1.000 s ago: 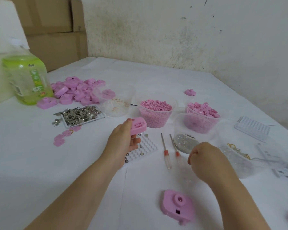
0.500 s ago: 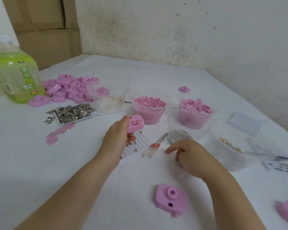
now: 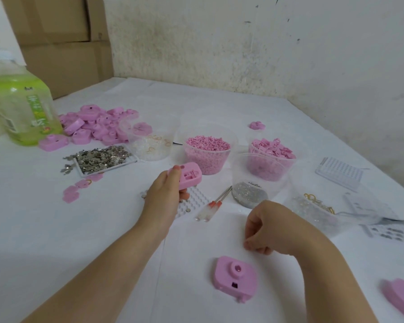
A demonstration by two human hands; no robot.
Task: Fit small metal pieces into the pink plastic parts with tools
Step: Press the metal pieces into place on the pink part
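Gripping a pink plastic part (image 3: 189, 176) just left of frame centre, the left hand (image 3: 165, 197) holds it up over the white desk (image 3: 56, 229). The right hand (image 3: 274, 229), lower right of centre, is curled with thumb and fingertip pressed together; whether they pinch anything cannot be told. Two screwdrivers (image 3: 211, 205) lie between the hands. Small metal pieces (image 3: 103, 158) fill a tray at middle left. A second pink part (image 3: 234, 277) lies at bottom centre.

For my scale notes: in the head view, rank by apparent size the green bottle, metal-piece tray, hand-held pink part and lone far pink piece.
1. green bottle
2. metal-piece tray
3. pink part in the left hand
4. lone pink piece; it lies farthest away, so its true size is unsure.
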